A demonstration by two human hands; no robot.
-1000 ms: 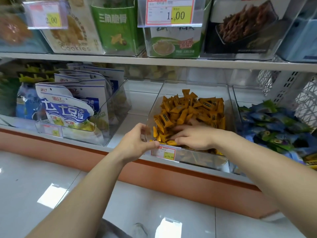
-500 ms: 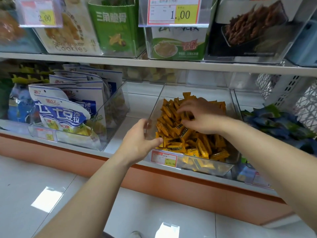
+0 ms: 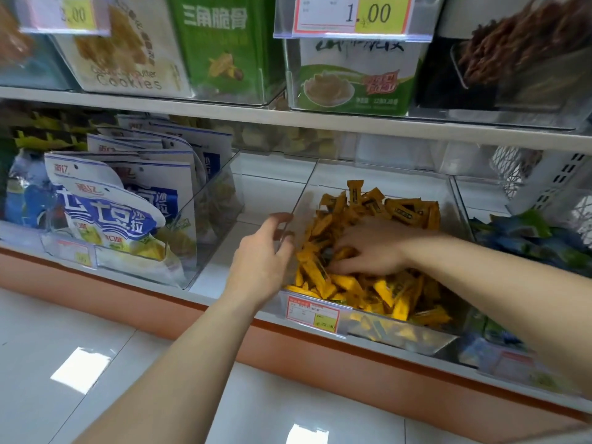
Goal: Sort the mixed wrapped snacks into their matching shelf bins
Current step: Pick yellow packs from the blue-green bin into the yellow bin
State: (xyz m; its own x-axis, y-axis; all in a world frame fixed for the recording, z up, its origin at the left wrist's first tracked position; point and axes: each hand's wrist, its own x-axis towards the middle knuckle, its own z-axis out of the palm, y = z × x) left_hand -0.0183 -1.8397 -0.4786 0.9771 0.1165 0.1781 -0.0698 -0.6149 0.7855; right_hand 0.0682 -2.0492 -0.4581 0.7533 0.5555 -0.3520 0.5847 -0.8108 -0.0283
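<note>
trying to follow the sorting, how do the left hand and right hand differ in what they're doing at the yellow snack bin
The left hand stays outside the clear bin, fingers curled on its left wall; the right hand reaches inside.
The left hand touches only plastic; the right hand lies palm down on the yellow wrapped snacks, fingers spread.
Whether the right hand grips a snack cannot be told.
Both are bare and at the same bin.

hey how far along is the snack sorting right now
Looks done: the clear bin shows only yellow snacks; the bin beside it holds blue-green snacks.
In hand: the left hand grips the bin's side wall while the right hand digs through the pile.
Left: unclear; any stray wrappers underneath are hidden.
</note>
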